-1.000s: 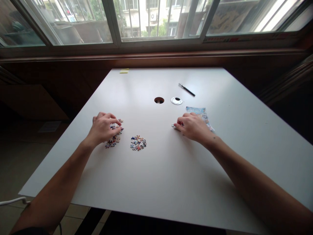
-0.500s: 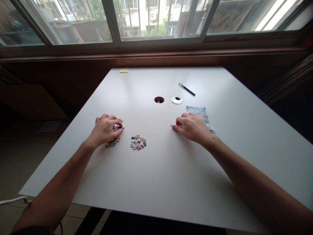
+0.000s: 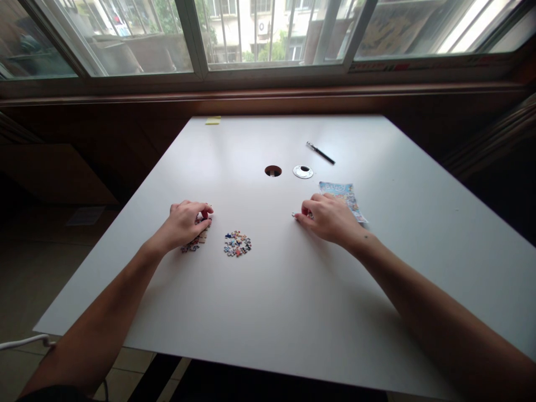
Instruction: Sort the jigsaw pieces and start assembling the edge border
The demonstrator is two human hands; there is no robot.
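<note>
At left, my left hand (image 3: 186, 223) rests over a pile of small jigsaw puzzle pieces (image 3: 192, 244) and hides much of it. Its thumb and index finger are apart, with pieces showing beneath the gap. Just right of that pile, a second, rounder heap of puzzle pieces (image 3: 238, 244) lies on the white table (image 3: 268, 312). My right hand (image 3: 324, 218) is closed low over the table, thumb and fingers pinched. A small puzzle piece (image 3: 293, 214) shows at its fingertips. Whether more pieces are under its fingers is hidden.
Behind my right hand lies a blue printed picture sheet (image 3: 345, 192), partly covered. Farther back are a black pen (image 3: 321, 153), a round metal cover (image 3: 302, 171) and a cable hole (image 3: 273, 171). Yellow tape (image 3: 213, 120) marks the far edge, below the window.
My left hand has shifted slightly right, and its thumb and index finger have moved apart. My right hand stays in nearly the same place, the piece at its fingertips slightly turned.
</note>
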